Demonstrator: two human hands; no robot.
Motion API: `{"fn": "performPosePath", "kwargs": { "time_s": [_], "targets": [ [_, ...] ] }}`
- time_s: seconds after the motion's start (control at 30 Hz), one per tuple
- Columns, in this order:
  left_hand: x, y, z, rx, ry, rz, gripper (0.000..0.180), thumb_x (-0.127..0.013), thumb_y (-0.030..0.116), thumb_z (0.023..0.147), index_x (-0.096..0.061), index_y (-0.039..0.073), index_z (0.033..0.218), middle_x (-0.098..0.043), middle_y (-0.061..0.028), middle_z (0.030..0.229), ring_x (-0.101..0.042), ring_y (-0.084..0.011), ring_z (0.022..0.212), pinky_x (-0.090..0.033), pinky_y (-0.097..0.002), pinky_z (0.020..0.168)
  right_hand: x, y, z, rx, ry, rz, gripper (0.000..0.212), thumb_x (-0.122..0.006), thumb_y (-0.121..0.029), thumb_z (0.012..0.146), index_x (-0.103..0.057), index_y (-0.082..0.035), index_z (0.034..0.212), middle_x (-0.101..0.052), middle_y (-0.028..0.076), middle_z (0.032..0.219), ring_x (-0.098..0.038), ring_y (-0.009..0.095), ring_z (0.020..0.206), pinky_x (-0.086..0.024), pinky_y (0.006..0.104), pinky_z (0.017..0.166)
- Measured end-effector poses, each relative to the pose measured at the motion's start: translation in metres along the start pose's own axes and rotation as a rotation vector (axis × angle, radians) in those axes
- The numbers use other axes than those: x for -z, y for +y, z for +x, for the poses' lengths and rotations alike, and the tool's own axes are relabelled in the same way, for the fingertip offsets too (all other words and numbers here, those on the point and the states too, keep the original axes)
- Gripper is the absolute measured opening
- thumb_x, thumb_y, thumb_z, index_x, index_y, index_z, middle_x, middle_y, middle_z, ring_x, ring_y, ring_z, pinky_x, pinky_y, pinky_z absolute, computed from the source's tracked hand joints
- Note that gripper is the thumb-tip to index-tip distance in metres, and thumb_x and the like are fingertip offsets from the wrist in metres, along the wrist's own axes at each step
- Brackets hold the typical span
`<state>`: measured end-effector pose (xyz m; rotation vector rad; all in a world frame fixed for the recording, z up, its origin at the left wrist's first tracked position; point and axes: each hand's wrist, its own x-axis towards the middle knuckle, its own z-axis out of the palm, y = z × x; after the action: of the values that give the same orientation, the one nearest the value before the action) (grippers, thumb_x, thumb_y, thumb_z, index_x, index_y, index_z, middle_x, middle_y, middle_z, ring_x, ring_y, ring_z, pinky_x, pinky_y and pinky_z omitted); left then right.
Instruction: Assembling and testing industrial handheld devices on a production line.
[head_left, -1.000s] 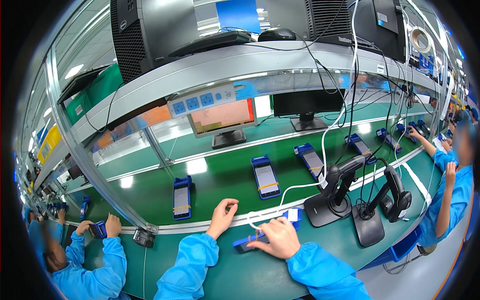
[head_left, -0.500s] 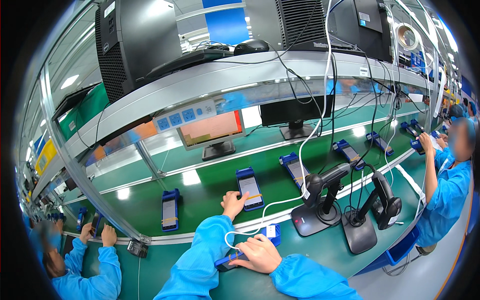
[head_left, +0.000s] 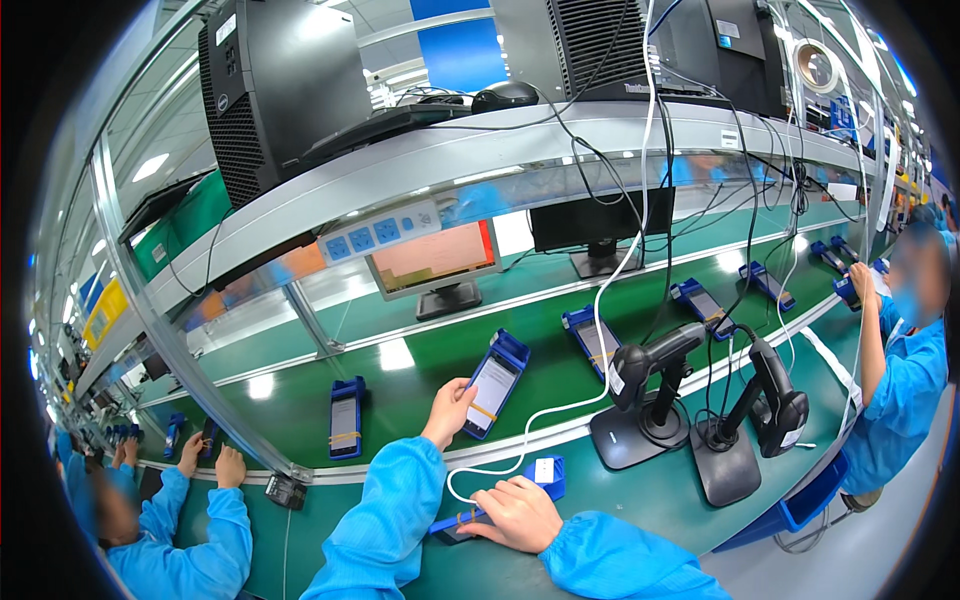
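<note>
My left hand grips the lower left edge of a blue handheld terminal with a lit screen and a tan rubber band. That terminal is tilted over the green conveyor belt, its top leaning right. On the near bench my right hand is closed round a second blue terminal, covering most of its middle. A pale label shows at its upper end, and a rubber band crosses its lower end. A white cable loops beside my right hand; where its end goes is hidden.
Two barcode scanners on stands, one nearer the middle and one further right, stand right of my hands. Several banded terminals lie along the belt, one to the left. Cables hang from the shelf. Co-workers sit at left and right.
My left hand has taken hold of the terminal on the belt and turned it, top to the right. My right hand stays on its terminal. The view has shifted slightly.
</note>
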<state>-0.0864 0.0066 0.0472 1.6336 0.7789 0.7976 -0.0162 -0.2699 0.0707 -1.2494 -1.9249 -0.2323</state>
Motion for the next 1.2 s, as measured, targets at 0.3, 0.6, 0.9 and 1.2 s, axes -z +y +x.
{"fn": "performPosePath", "kwargs": {
  "time_s": [0.3,0.6,0.9,1.2],
  "targets": [
    [0.022,0.055,-0.115,-0.391,-0.059,0.576,0.031,-0.069,0.023,0.104,-0.071,0.002,0.127,-0.077,-0.0198,0.097,-0.073,-0.0313,0.078,-0.056,-0.0399,0.072,0.001,-0.031,-0.005,-0.029,-0.007,-0.009,0.046,-0.086,-0.049,0.085,-0.063,-0.010,0.091,-0.060,0.003,0.068,-0.065,0.021,0.067,-0.049,0.0351,0.068],
    [0.039,0.060,-0.167,-0.442,-0.213,0.824,0.030,-0.069,0.025,0.104,-0.072,0.010,0.130,-0.078,-0.0153,0.111,-0.071,-0.0370,0.101,-0.051,-0.0481,0.101,0.002,-0.040,-0.004,-0.018,-0.055,-0.009,0.043,-0.084,-0.046,0.089,-0.061,-0.010,0.087,-0.060,0.001,0.064,-0.064,0.020,0.061,-0.049,0.0353,0.059],
    [0.042,0.069,-0.181,-0.386,-0.338,0.764,0.033,-0.071,0.025,0.103,-0.071,0.009,0.132,-0.078,-0.0150,0.111,-0.072,-0.0359,0.103,-0.052,-0.0472,0.097,0.003,-0.044,0.000,0.058,0.064,0.024,0.036,-0.085,-0.036,0.089,-0.062,-0.012,0.079,-0.060,0.000,0.067,-0.065,0.017,0.064,-0.050,0.0338,0.060],
    [0.041,0.092,-0.197,-0.465,-0.248,0.707,0.037,-0.076,0.018,0.099,-0.072,0.004,0.133,-0.074,-0.0159,0.127,-0.069,-0.0358,0.116,-0.055,-0.0457,0.100,0.004,-0.044,0.003,0.098,0.082,0.081,0.025,-0.085,-0.023,0.089,-0.065,-0.010,0.083,-0.065,0.000,0.076,-0.066,0.018,0.070,-0.053,0.0344,0.064]
  ]
}}
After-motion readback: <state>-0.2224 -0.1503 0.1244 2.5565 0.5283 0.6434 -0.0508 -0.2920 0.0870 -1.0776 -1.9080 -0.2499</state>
